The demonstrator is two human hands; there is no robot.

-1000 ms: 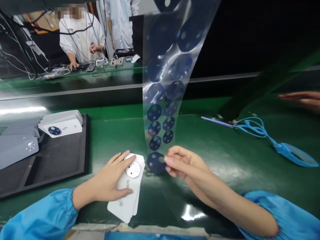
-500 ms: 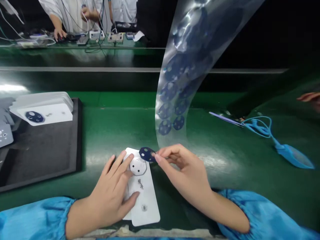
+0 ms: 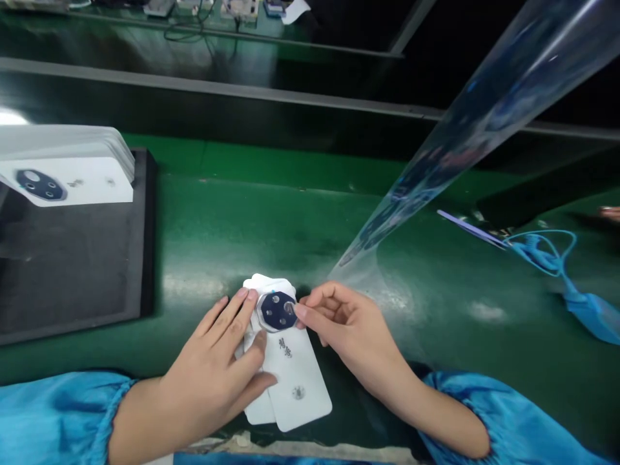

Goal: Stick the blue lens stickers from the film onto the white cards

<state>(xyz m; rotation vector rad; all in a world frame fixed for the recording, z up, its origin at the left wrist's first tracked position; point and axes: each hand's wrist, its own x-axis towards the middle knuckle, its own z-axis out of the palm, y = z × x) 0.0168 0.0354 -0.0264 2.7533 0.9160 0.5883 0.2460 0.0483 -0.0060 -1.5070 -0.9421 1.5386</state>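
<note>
A white phone back cover point(image 3: 303, 368) lies on the green table, with at least one more white cover under its left side. My left hand point(image 3: 217, 355) rests on its left edge, fingers spread and stretched out. Over the round camera area sits a dark blue camera sticker point(image 3: 277, 312) with round holes. The thumb and forefinger of my right hand point(image 3: 343, 323) pinch this sticker at its right edge. Whether its whole surface touches the cover, I cannot tell.
At the left, a black tray point(image 3: 77, 278) holds a stack of white covers point(image 3: 92, 184). A clear film strip point(image 3: 436, 165) rises to the upper right. Purple tweezers point(image 3: 469, 227) and a blue wrist strap point(image 3: 593, 313) with coiled cord lie right. Part of another person's hand point(image 3: 609, 213) shows.
My right hand has brought the sticker from above the cover's top edge down over its camera area. The film strip has twisted and swung right. The view has tilted down.
</note>
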